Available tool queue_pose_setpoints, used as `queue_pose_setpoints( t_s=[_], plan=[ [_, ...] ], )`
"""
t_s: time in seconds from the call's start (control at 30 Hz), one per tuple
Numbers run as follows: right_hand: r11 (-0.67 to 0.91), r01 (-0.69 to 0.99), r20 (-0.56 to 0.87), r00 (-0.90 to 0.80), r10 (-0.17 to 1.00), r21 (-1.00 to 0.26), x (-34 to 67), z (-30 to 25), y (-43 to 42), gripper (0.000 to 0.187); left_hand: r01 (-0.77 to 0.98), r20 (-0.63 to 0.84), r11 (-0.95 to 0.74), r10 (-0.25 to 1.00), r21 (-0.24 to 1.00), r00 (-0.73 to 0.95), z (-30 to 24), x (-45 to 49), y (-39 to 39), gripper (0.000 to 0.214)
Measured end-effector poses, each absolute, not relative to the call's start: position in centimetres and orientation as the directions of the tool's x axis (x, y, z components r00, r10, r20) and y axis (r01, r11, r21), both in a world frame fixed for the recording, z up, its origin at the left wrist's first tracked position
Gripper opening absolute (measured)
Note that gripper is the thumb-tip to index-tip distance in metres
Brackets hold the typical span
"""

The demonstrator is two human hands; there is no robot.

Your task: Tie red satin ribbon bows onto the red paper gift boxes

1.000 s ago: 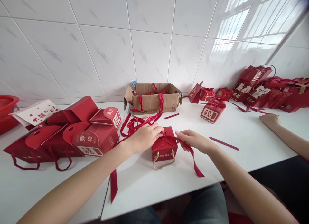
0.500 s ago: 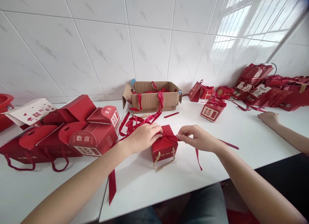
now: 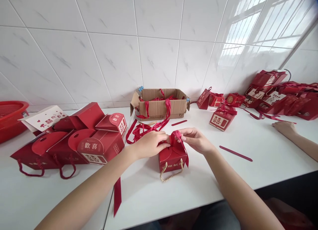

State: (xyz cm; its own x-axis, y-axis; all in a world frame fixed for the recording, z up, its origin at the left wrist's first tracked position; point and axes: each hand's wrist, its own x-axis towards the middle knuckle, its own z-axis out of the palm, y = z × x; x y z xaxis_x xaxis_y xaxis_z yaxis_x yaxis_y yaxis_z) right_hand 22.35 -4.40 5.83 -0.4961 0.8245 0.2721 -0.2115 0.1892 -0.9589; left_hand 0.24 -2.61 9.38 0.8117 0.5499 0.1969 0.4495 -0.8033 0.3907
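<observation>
A small red gift box [image 3: 172, 160] with a gold rope handle [image 3: 171, 178] stands upright before me on the white table. Red ribbon [image 3: 177, 137] forms a loop over its top, and one tail hangs down the right side. My right hand [image 3: 196, 139] pinches that loop between thumb and fingers. On the left of the lid, my left hand [image 3: 151, 144] is closed, fingertips pressed at the ribbon's crossing; what lies under them is partly hidden. A long ribbon end [image 3: 117, 197] hangs over the table's front left of the box.
Several red boxes [image 3: 99, 144] crowd the left, beside a red plastic basket [image 3: 12, 120]. Behind is a cardboard box [image 3: 161, 109] of ribbons. Bowed boxes [image 3: 222, 117] and a pile [image 3: 270, 91] stand right. Another person's hand [image 3: 284, 128] rests there. A flat strip [image 3: 236, 153] lies nearer.
My right hand has drawn the ribbon from a stretched-out strand on the right up into a loop above the lid. My left hand stays at the crossing. The view has shifted slightly.
</observation>
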Motion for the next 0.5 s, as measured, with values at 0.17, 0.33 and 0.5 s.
queue_pose_setpoints(
  t_s=[0.17,0.33,0.5],
  plan=[
    [0.201,-0.171,0.257,-0.437,0.862,-0.965,22.0,5.7,-5.0,0.026,0.568,0.179,-0.768,0.628,0.295,0.757,10.5,0.1,-2.9,0.025],
    [0.233,-0.075,0.244,-0.384,0.891,-0.97,21.3,6.1,-5.9,0.034,0.528,0.32,-0.715,0.687,0.458,0.653,10.5,0.9,-3.1,0.038],
    [0.263,0.095,0.233,-0.248,0.94,-0.96,20.8,5.9,-6.1,0.036,0.47,0.321,-0.559,0.807,0.683,0.495,9.7,2.1,-3.4,0.028]
  ],
)
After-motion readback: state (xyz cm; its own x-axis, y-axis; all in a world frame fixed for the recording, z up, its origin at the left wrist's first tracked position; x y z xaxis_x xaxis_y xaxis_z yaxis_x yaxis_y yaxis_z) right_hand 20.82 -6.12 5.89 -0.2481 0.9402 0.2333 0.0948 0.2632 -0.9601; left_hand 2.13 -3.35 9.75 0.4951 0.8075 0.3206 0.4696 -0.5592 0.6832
